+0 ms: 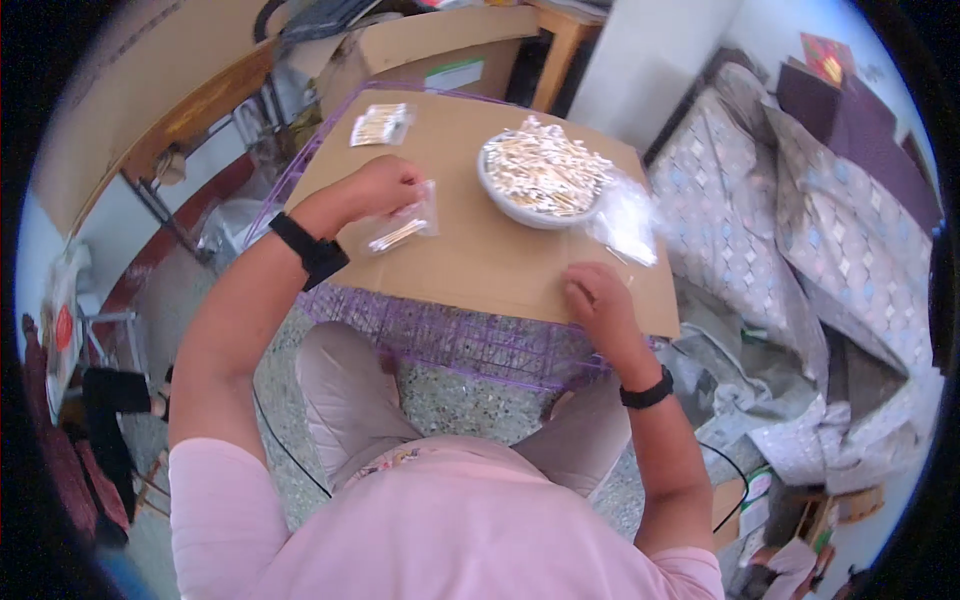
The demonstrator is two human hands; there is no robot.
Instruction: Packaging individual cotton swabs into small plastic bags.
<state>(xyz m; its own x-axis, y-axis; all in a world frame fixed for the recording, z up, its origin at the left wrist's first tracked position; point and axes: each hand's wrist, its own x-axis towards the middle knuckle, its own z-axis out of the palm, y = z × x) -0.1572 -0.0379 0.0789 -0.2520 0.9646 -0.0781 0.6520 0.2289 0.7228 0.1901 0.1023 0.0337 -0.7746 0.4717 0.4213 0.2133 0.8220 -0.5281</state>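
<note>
Left hand (385, 188) closed, gripping clear swab packet (402, 232); right hand (596, 297) curled, fingertips down on brown cardboard counter (480, 260); white swab bowl (543, 175) beyond.

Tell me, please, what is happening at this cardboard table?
A seated person is handling cotton swabs. The left hand holds a small clear bag with a few swabs inside against the cardboard sheet. The right hand rests near the sheet's front edge, seemingly pinching something small. A bowl of cotton swabs sits behind, a pile of empty clear bags beside it, and one filled bag lies at the far left corner.
</note>
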